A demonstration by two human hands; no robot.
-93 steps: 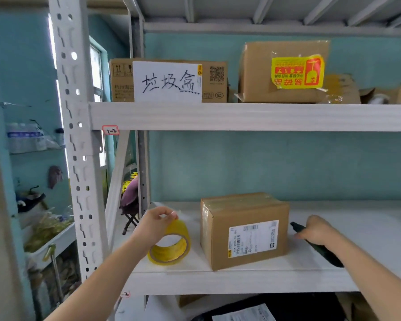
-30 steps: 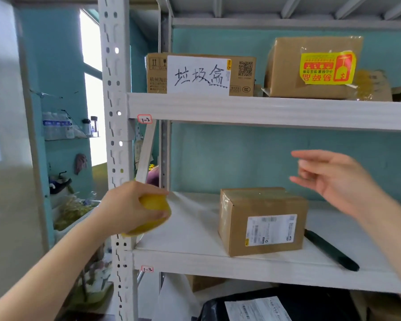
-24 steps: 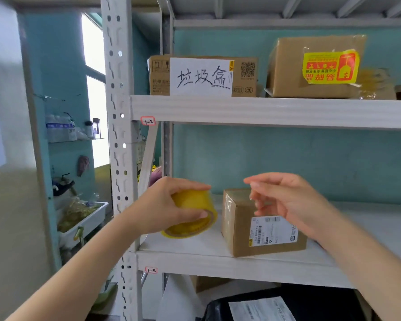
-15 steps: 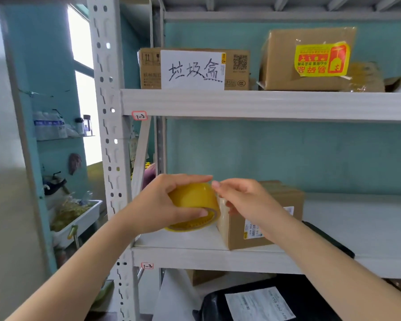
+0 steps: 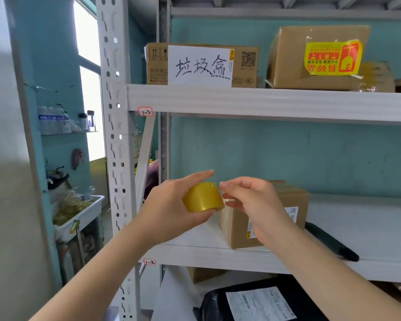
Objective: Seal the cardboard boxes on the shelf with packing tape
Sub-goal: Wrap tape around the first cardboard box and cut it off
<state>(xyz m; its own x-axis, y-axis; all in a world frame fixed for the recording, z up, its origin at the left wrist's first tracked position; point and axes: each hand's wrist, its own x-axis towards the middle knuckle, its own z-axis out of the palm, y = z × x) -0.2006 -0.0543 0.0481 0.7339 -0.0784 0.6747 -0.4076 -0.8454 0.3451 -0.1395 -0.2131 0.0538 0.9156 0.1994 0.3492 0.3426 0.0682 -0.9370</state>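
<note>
My left hand (image 5: 171,212) grips a yellow roll of packing tape (image 5: 203,197), held in the air in front of the middle shelf (image 5: 368,228). My right hand (image 5: 252,205) meets the roll's right edge with thumb and fingers pinched at the tape. Whether the tape end is lifted I cannot tell. Behind my right hand a small brown cardboard box (image 5: 294,200) with a white label stands on the shelf, partly hidden. A black cutter (image 5: 331,242) lies on the shelf to the right of the box.
The upper shelf (image 5: 264,100) carries a box with a handwritten white sign (image 5: 199,66) and a box with a yellow sticker (image 5: 317,59). A white perforated upright (image 5: 114,135) stands left. A black parcel bag (image 5: 264,302) lies below. A white tray (image 5: 79,212) sits at the left.
My left hand lifted the tape roll off the shelf. My right hand let go of the black cutter, rose, then came across to pinch at the roll's edge.
</note>
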